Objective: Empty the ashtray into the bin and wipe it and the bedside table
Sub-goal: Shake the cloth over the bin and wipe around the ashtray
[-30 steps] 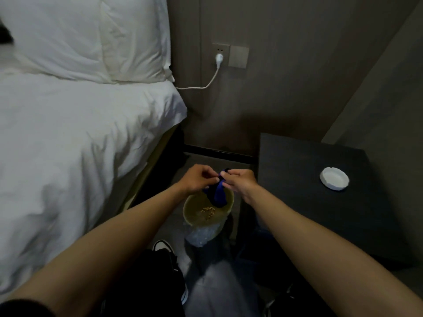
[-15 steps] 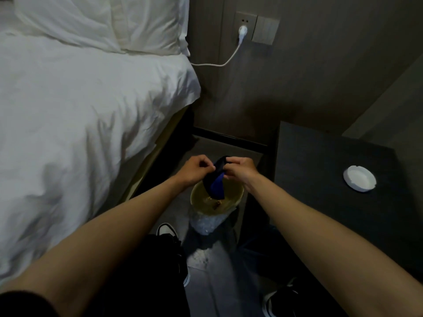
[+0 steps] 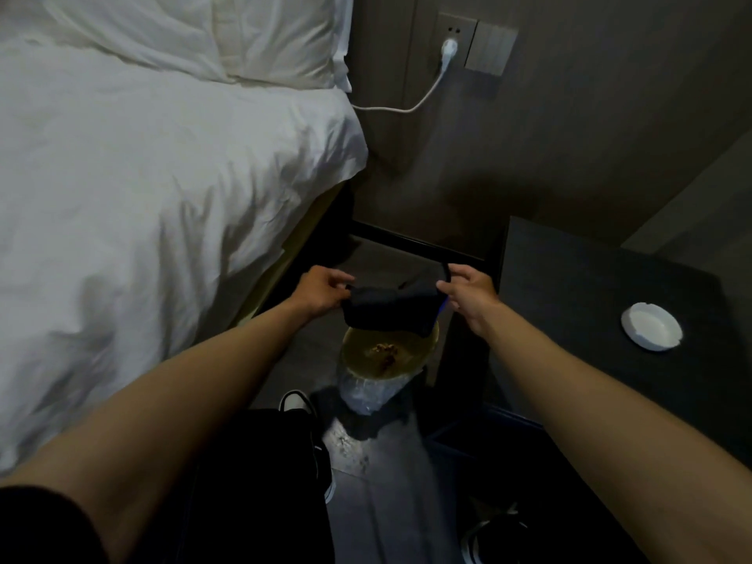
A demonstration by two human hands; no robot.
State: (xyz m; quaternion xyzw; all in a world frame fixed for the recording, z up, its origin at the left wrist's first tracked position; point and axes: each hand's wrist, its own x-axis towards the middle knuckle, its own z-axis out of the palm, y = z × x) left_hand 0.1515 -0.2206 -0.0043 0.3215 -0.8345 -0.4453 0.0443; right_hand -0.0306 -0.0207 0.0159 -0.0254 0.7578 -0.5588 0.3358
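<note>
Centrally, a dark cloth [image 3: 388, 309] is stretched flat between both hands just above the bin [image 3: 390, 354], left hand [image 3: 321, 293] pinching its 9 o'clock edge, right hand [image 3: 468, 297] pinching the 3 o'clock edge, fingers curled tight. Bin shows brown debris inside. White ashtray [image 3: 651, 325] sits on the dark bedside table [image 3: 578, 287] at 3 o'clock, white bed [image 3: 142, 197] at 10 o'clock.

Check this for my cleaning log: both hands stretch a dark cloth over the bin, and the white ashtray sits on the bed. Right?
Not quite. The head view shows the white ashtray on the dark bedside table, not the bed. The rest holds: the left hand and right hand pinch the dark cloth stretched over the bin.
</note>
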